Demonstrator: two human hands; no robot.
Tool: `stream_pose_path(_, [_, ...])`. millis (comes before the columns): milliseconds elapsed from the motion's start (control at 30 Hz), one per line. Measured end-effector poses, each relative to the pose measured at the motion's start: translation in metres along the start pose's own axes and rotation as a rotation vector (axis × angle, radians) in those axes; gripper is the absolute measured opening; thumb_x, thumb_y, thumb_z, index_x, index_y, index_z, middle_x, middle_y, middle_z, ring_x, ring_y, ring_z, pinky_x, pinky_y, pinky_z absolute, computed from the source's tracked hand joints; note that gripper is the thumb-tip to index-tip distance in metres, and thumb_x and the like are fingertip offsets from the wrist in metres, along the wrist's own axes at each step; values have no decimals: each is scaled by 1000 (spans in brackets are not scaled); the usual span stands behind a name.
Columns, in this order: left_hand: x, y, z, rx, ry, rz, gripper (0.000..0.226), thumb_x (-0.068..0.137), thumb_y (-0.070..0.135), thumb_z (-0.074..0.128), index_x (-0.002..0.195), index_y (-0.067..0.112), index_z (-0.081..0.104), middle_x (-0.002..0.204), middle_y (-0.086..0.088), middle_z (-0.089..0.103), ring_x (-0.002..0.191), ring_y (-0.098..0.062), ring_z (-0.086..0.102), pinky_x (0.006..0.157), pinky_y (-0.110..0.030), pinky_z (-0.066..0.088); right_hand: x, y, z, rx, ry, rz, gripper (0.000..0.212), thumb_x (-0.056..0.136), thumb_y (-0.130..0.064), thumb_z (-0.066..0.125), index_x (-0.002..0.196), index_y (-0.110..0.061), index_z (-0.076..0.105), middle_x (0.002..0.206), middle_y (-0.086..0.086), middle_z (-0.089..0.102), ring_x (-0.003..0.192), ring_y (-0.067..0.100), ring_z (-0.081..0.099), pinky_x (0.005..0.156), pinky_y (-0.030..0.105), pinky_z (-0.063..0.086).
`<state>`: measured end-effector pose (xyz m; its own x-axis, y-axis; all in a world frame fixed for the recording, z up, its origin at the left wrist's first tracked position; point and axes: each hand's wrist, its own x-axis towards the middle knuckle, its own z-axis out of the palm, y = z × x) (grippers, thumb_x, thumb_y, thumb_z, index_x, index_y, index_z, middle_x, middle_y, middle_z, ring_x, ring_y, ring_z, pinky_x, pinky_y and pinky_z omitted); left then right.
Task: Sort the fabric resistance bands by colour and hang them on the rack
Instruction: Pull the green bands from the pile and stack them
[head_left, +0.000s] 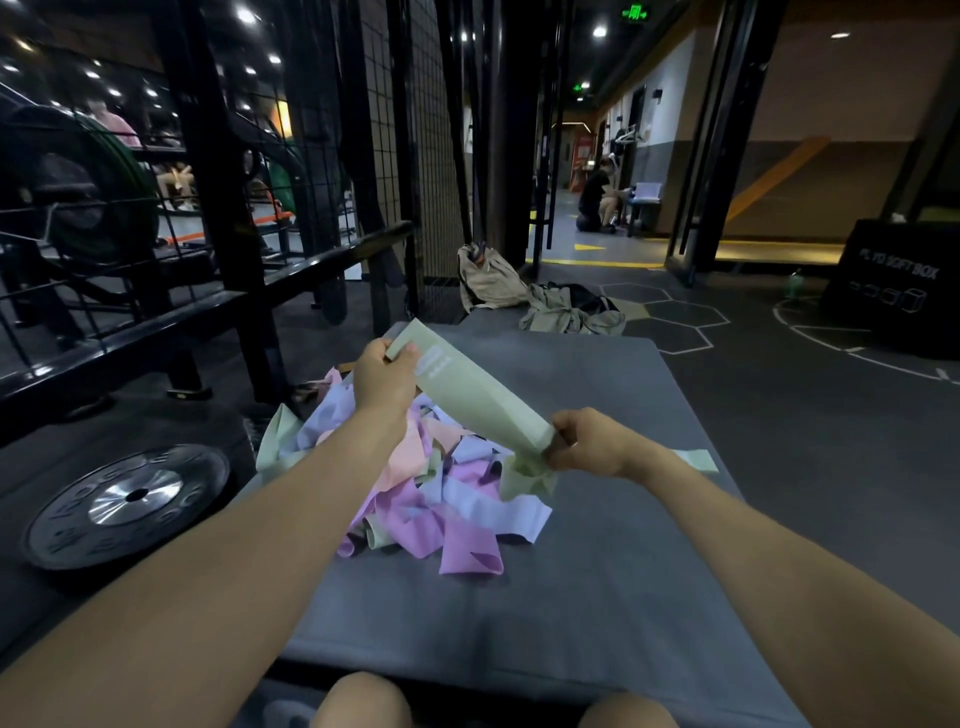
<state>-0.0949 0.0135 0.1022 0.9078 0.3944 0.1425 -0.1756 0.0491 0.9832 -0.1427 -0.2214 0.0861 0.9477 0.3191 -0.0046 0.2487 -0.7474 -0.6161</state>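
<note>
A pale green fabric band (470, 392) is stretched flat above the grey mat (597, 561). My left hand (385, 376) pinches its far end and my right hand (587, 441) grips its near end, with more green fabric bunched below the fist. Under the band lies a jumbled pile of bands (415, 493) in pink, lilac, peach and green. Another green band (698, 460) lies flat on the mat just right of my right wrist. The black grid rack (395, 156) rises behind the mat at the left.
A black weight plate (130, 501) lies on the floor left of the mat. Beige bags and clothing (530, 299) sit beyond the mat's far edge. A black soft box (893, 291) stands at the right. A person crouches far down the corridor (597, 200).
</note>
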Motion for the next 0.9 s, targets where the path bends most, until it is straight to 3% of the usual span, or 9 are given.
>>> stream_pose_path(133, [-7, -6, 3, -18, 56, -31, 6, 92, 13, 53, 93, 9, 56, 88, -9, 60, 87, -26, 58, 89, -48, 52, -6, 9, 0, 64, -20, -34, 16, 79, -5, 68, 81, -16, 57, 83, 5, 58, 75, 15, 51, 70, 25, 42])
stream_pose_path(233, [-7, -8, 1, 7, 123, -40, 10, 91, 17, 52, 94, 9, 58, 92, -15, 60, 84, -27, 56, 79, -40, 51, -12, 23, 2, -28, -112, 30, 25, 74, -6, 70, 70, -25, 55, 71, -4, 56, 66, 11, 50, 64, 22, 41])
stream_pose_path(300, [-3, -9, -2, 16, 162, -56, 11, 89, 18, 52, 96, 11, 57, 92, -14, 59, 82, -26, 54, 83, -44, 51, -17, 34, 4, -74, -133, 83, 16, 74, -10, 73, 69, -19, 60, 65, -7, 54, 60, 6, 47, 58, 17, 38])
stream_pose_path(400, [3, -14, -2, 82, 127, -35, 7, 85, 20, 55, 85, 13, 56, 88, -12, 59, 81, -26, 55, 86, -52, 52, -19, 44, 6, 9, -104, 99, 11, 76, -9, 72, 72, -9, 62, 70, -1, 54, 65, 11, 46, 63, 23, 38])
stream_pose_path(533, [3, -28, -2, 96, 164, -87, 8, 85, 21, 55, 80, 14, 54, 91, -17, 62, 83, -28, 56, 89, -52, 50, -15, 47, 9, 348, 19, 82, 14, 82, -6, 68, 81, 3, 58, 76, 7, 55, 75, 17, 48, 75, 31, 38])
stream_pose_path(633, [1, -31, -7, 111, 194, -126, 9, 86, 22, 56, 91, 15, 57, 98, -17, 66, 93, -33, 62, 90, -50, 50, -14, 46, 8, 551, 170, 151, 22, 88, -5, 61, 70, -10, 49, 66, 6, 53, 66, 17, 48, 69, 31, 40])
stream_pose_path(700, [-1, -30, -9, 109, 212, -132, 12, 85, 21, 58, 93, 13, 58, 98, -16, 66, 93, -32, 62, 90, -49, 51, -13, 48, 7, 348, 272, 229, 29, 87, -5, 59, 62, -11, 46, 56, 7, 49, 53, 17, 43, 54, 28, 37])
stream_pose_path(800, [-6, -24, -9, 173, 219, -95, 14, 87, 17, 55, 97, 9, 60, 96, -14, 65, 88, -30, 60, 88, -46, 52, -15, 50, 2, -19, 304, 348, 32, 83, -8, 56, 53, -12, 48, 54, 6, 50, 46, 16, 41, 44, 22, 32])
stream_pose_path(900, [-7, -26, -8, 251, 197, -43, 18, 91, 14, 54, 104, 3, 59, 90, -10, 58, 83, -24, 53, 84, -40, 50, -17, 53, -1, -36, 238, 388, 25, 85, -7, 55, 61, -13, 49, 57, 4, 56, 50, 15, 55, 43, 20, 43])
